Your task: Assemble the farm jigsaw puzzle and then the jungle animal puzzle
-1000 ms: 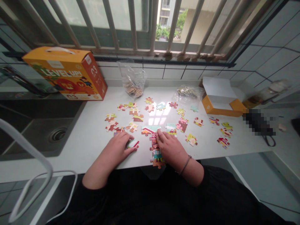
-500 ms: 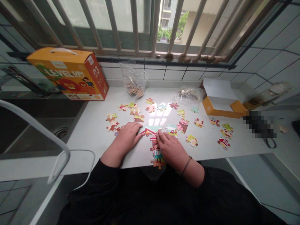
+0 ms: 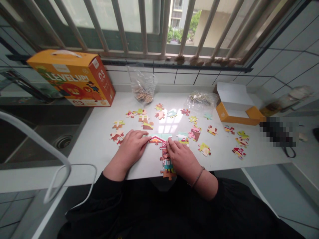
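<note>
In front of me lies a joined strip of jigsaw puzzle (image 3: 161, 136), with a red barn roof along its top. A lower section showing a figure (image 3: 166, 162) runs down from it to the counter's front edge. My left hand (image 3: 131, 149) has its thumb and fingertips closed at the left end of the roof piece. On the opposite side, my right hand (image 3: 183, 159) presses its bunched fingers against the right edge of the joined pieces and covers part of them. Just beyond those fingers is a piece with a red vehicle (image 3: 183, 138).
Loose puzzle pieces (image 3: 193, 132) lie scattered around on the white counter (image 3: 99, 146). Behind stand an orange box (image 3: 72, 79), two clear bags (image 3: 143, 89) of pieces and an open box (image 3: 236, 114). A sink (image 3: 62, 141) and white cable (image 3: 37, 132) are left.
My left hand has shifted slightly left, its thumb now nearer the fingertips at the roof piece. My right hand and the joined pieces look nearly unchanged.
</note>
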`<state>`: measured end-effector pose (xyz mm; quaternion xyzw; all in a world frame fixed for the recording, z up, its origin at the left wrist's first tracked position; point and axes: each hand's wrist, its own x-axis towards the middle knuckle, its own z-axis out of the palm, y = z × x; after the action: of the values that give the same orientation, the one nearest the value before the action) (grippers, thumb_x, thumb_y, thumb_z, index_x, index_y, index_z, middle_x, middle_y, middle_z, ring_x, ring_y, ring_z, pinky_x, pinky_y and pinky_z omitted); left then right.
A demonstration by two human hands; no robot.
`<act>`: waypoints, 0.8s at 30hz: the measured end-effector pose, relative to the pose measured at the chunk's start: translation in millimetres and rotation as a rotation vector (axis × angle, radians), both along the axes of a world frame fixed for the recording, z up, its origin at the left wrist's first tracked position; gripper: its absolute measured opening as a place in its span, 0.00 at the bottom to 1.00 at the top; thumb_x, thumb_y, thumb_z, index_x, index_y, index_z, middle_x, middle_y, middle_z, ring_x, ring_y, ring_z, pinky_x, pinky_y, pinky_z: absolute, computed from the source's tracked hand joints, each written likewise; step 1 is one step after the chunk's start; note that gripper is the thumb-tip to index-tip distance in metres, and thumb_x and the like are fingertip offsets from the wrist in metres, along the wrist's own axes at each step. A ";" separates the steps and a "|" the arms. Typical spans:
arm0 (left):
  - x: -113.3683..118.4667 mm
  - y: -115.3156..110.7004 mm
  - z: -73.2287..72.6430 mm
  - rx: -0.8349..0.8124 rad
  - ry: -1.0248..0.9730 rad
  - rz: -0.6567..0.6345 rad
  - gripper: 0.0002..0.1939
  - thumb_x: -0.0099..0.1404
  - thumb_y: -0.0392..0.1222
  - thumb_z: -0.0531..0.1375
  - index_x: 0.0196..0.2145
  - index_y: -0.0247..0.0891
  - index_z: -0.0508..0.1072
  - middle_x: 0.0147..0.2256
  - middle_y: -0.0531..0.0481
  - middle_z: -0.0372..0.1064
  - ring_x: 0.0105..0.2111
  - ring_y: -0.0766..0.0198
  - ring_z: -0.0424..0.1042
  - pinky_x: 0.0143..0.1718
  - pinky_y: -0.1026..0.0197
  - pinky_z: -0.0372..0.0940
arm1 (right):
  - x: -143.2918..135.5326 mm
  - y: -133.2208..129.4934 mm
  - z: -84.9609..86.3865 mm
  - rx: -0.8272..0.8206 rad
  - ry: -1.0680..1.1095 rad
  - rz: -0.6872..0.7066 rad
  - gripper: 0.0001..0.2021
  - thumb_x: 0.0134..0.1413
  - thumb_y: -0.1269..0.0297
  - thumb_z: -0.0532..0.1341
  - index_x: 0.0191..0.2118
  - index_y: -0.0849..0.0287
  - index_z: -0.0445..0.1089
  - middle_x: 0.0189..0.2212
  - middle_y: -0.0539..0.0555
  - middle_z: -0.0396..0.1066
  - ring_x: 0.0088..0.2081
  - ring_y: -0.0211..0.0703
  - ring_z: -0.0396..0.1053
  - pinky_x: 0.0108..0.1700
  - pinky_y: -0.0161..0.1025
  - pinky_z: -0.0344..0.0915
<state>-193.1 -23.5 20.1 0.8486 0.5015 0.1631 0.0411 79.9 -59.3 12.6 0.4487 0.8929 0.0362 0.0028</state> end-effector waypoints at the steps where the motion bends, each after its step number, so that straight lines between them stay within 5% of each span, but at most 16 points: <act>1: 2.4 -1.8 0.0 -0.002 0.006 -0.010 0.16 0.81 0.40 0.58 0.58 0.45 0.82 0.59 0.41 0.79 0.60 0.47 0.75 0.68 0.36 0.63 | 0.0 -0.1 0.3 -0.001 0.006 0.000 0.27 0.72 0.73 0.57 0.73 0.69 0.68 0.75 0.73 0.63 0.65 0.64 0.70 0.62 0.57 0.74; 11: 30.0 -20.0 6.8 -0.034 0.194 0.108 0.20 0.80 0.46 0.60 0.65 0.41 0.77 0.62 0.37 0.78 0.63 0.42 0.74 0.69 0.36 0.63 | -2.0 0.7 2.1 0.008 -0.024 -0.012 0.27 0.75 0.71 0.55 0.75 0.71 0.66 0.76 0.72 0.63 0.66 0.63 0.70 0.61 0.56 0.74; 16: 48.1 -27.8 -2.7 -0.014 0.183 0.165 0.23 0.81 0.48 0.59 0.68 0.38 0.74 0.70 0.34 0.71 0.69 0.39 0.69 0.74 0.31 0.56 | 9.1 12.4 10.7 -0.020 0.012 -0.001 0.26 0.77 0.69 0.54 0.74 0.67 0.66 0.75 0.68 0.65 0.67 0.61 0.69 0.63 0.56 0.72; 20: 71.6 -40.7 -13.0 -0.060 0.063 -0.021 0.29 0.81 0.51 0.59 0.73 0.38 0.69 0.74 0.34 0.65 0.73 0.40 0.64 0.77 0.33 0.54 | 32.1 54.2 31.6 0.010 0.077 -0.095 0.26 0.73 0.72 0.56 0.73 0.65 0.67 0.72 0.67 0.70 0.65 0.60 0.70 0.65 0.53 0.69; 24: 90.6 -50.4 -14.9 -0.151 0.010 -0.178 0.43 0.73 0.65 0.67 0.76 0.40 0.65 0.77 0.33 0.59 0.76 0.35 0.59 0.77 0.29 0.52 | 45.0 117.1 44.0 0.042 0.115 -0.196 0.21 0.75 0.72 0.55 0.67 0.62 0.74 0.69 0.66 0.72 0.66 0.60 0.69 0.67 0.53 0.67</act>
<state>-102.5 -73.9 5.1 0.8852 0.4351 0.1163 0.1165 124.9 57.8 56.6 0.5350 0.8426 0.0288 -0.0543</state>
